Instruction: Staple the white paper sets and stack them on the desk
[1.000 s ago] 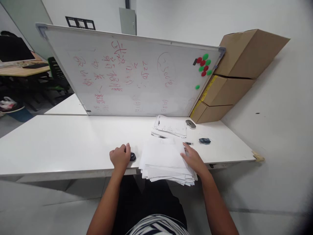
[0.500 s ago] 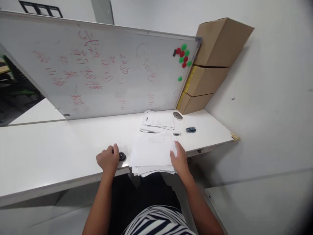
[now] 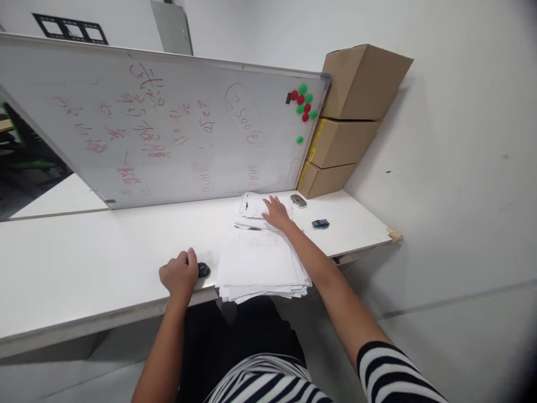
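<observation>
Head view, and from my remote seat I start with the right hand (image 3: 277, 212), just right of the frame's middle: palm down, fingers spread wide, over the right part of the smaller paper stack (image 3: 250, 207). I see nothing gripped in it; whether the fingertips press on the sheets or float just above them I can't tell. The left hand (image 3: 179, 273) sits lower and left, fingers curled in by a black object (image 3: 203, 270); a rounded end shows beside the fist, but I can't tell how firmly it is held, if at all.

The relation I'd steer by is this: the smaller stack lies up and to the right of the left hand and directly under the right, so the right hand is clearly the nearer. Its longer side appears to run across the frame, left to right, the right forearm coming in from the lower right. Between that stack and the body lies the larger paper stack (image 3: 258, 260), overhanging the front edge of the tabletop (image 3: 104, 246), its upper right corner crossed by the forearm.

Farther out, a grey mouse (image 3: 298, 201) and a dark packet (image 3: 320, 224) rest right of the papers. The whiteboard (image 3: 168, 123) stands behind, with cardboard boxes (image 3: 356, 84) piled at upper right.
</observation>
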`<state>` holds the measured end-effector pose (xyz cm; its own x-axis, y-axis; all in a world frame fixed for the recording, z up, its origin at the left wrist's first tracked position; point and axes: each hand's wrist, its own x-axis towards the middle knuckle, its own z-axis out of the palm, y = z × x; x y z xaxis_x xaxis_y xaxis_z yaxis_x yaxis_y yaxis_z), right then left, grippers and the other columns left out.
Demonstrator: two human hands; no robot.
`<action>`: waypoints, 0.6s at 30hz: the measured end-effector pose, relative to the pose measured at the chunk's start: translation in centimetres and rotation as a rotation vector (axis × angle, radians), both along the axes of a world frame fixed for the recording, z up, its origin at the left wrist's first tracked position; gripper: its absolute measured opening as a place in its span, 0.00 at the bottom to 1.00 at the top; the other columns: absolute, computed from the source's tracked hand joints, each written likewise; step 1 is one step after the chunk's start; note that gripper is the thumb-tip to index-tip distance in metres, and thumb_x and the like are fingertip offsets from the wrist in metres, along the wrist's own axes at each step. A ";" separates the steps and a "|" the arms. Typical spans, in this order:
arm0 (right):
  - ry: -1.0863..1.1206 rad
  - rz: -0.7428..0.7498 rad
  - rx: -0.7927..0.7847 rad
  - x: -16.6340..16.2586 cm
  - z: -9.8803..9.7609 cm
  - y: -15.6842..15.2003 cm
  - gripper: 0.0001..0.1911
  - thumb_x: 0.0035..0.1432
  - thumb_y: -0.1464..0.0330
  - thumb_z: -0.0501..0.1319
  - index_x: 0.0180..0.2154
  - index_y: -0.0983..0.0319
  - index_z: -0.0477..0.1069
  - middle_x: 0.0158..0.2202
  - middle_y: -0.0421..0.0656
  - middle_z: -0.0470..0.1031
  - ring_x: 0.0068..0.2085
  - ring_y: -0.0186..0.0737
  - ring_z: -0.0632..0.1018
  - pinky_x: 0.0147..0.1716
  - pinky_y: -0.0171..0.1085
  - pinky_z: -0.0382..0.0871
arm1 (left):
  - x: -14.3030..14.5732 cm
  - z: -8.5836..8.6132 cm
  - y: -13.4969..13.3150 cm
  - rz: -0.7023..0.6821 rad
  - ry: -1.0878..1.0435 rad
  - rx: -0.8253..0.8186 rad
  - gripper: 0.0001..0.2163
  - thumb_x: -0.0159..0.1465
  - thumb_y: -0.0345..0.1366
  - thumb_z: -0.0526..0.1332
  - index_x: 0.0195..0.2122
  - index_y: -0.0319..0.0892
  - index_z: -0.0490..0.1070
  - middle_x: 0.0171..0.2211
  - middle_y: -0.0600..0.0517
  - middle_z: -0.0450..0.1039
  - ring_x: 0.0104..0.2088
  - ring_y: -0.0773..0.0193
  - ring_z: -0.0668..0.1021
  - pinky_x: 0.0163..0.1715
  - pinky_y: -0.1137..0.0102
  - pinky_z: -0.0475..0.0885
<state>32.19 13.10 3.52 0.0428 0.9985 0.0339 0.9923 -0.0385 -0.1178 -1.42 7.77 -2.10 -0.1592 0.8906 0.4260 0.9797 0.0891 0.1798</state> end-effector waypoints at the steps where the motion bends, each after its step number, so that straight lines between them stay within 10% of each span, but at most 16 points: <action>1: -0.013 0.017 -0.054 0.3 -0.3 1.3 0.30 0.64 0.60 0.50 0.64 0.62 0.50 0.68 0.50 0.47 0.67 0.51 0.51 0.60 0.48 0.52 | 0.0 -0.1 0.0 -0.002 0.004 0.002 0.24 0.66 0.46 0.41 0.25 0.41 0.71 0.21 0.45 0.69 0.24 0.60 0.68 0.30 0.67 0.50; 7: -0.109 0.103 -0.137 0.8 -2.8 3.4 0.21 0.66 0.58 0.48 0.52 0.62 0.68 0.56 0.53 0.69 0.53 0.49 0.73 0.48 0.41 0.64 | -0.1 -0.5 -0.1 -0.014 -0.006 0.007 0.22 0.66 0.45 0.44 0.24 0.41 0.70 0.21 0.46 0.70 0.26 0.59 0.70 0.31 0.67 0.51; 18: -0.174 0.119 -0.104 1.3 -3.4 3.7 0.24 0.68 0.59 0.41 0.50 0.64 0.68 0.44 0.54 0.76 0.46 0.49 0.77 0.42 0.41 0.65 | 0.0 -0.4 -0.2 -0.017 -0.035 0.022 0.21 0.66 0.44 0.45 0.21 0.42 0.65 0.18 0.49 0.65 0.25 0.60 0.68 0.32 0.67 0.53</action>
